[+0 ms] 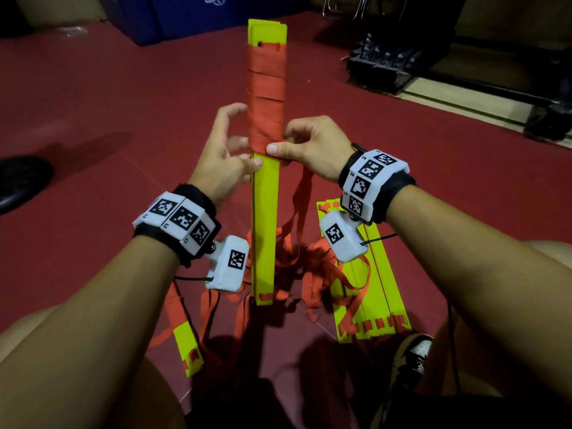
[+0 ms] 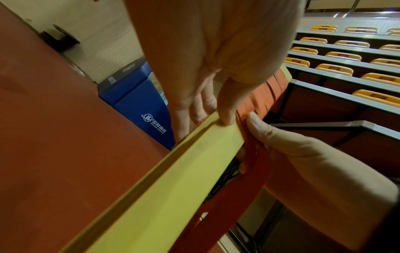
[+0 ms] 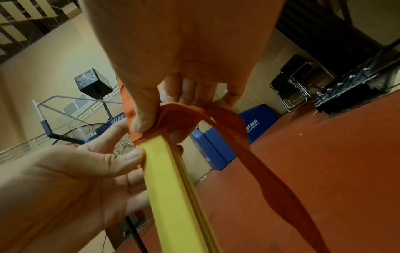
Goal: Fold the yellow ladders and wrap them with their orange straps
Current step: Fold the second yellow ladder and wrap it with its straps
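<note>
A folded yellow ladder bundle [image 1: 264, 218] stands upright in the centre, with orange strap [image 1: 266, 88] wound round its upper half. My left hand [image 1: 240, 153] grips the bundle just below the wrap, thumb on the front face. My right hand [image 1: 280, 142] pinches the strap at the lower edge of the wrap. The loose strap [image 1: 301, 196] hangs from it to a tangled pile [image 1: 297, 261] on the floor. In the left wrist view, the left hand [image 2: 216, 111] holds the bundle [image 2: 173, 179]. In the right wrist view, the right hand [image 3: 160, 128] holds a strap loop [image 3: 216, 116].
A second yellow ladder [image 1: 371, 289] lies flat on the red floor at the right, straps over it. Another yellow slat end [image 1: 188, 348] lies at lower left. A blue mat [image 1: 185, 13] and a black rack [image 1: 387, 63] stand behind. My shoe [image 1: 414, 354] is at lower right.
</note>
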A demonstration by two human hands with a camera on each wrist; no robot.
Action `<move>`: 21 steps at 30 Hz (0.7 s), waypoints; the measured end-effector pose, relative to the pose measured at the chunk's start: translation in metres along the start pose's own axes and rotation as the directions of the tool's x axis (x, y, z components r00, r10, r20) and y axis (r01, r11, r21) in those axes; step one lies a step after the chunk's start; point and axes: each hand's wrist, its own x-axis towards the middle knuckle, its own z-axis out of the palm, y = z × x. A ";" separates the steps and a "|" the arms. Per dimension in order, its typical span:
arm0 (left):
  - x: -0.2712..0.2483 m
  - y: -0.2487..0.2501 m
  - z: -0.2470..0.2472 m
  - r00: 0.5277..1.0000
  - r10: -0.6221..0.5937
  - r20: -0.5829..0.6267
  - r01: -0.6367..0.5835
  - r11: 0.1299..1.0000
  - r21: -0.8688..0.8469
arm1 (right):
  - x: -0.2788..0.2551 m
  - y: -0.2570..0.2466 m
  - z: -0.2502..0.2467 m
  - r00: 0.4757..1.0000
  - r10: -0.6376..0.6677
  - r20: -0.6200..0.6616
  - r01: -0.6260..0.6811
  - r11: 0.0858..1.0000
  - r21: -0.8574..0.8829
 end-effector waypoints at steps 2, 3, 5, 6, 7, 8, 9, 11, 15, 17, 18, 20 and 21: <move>0.000 0.001 0.001 0.999 -0.007 0.033 0.008 1.000 -0.025 | 0.001 0.000 0.003 0.999 0.020 -0.032 -0.019 0.999 0.030; 0.000 0.001 0.002 0.998 -0.010 0.066 0.013 0.999 -0.034 | 0.002 0.001 0.005 0.999 0.028 -0.043 -0.026 0.999 0.043; 0.000 -0.003 0.003 0.990 -0.009 0.143 0.010 1.000 -0.006 | 0.003 0.000 0.008 0.998 0.031 -0.061 -0.027 0.998 0.063; 0.000 -0.006 0.005 0.985 -0.002 0.174 -0.003 1.000 0.026 | 0.003 -0.001 0.010 0.997 0.026 -0.073 -0.021 0.997 0.068; 0.000 -0.010 0.006 0.983 0.015 0.186 -0.025 0.998 0.055 | 0.003 -0.001 0.012 0.996 0.012 -0.083 -0.007 0.997 0.071; 0.002 -0.014 0.007 0.984 0.036 0.177 -0.052 0.995 0.086 | 0.003 -0.003 0.013 0.996 -0.005 -0.090 0.012 0.998 0.068; 0.003 -0.016 0.008 0.987 0.061 0.146 -0.079 0.989 0.121 | 0.003 -0.004 0.015 0.995 -0.027 -0.098 0.033 0.998 0.060; 0.005 -0.020 0.007 0.992 0.114 0.058 -0.123 0.975 0.184 | 0.004 -0.008 0.016 0.992 -0.063 -0.111 0.068 0.997 0.045; 0.009 -0.017 0.003 0.991 0.137 0.008 -0.136 0.973 0.189 | 0.007 -0.005 0.014 0.992 -0.078 -0.103 0.085 0.994 0.071; 0.010 -0.016 0.003 0.988 0.151 0.043 -0.156 0.979 0.133 | 0.007 -0.001 0.014 0.994 -0.072 -0.083 0.079 0.994 0.075; 0.010 -0.016 0.002 0.985 0.159 0.067 -0.164 0.983 0.083 | 0.006 0.000 0.013 0.995 -0.074 -0.072 0.079 0.995 0.068; 0.010 -0.016 0.001 0.985 0.157 0.071 -0.159 0.987 0.020 | 0.005 0.004 0.013 0.995 -0.081 -0.051 0.083 0.995 0.052; 0.011 -0.017 0.000 0.987 0.149 0.063 -0.149 0.989 0.004 | 0.005 0.006 0.013 0.996 -0.079 -0.037 0.080 0.996 0.046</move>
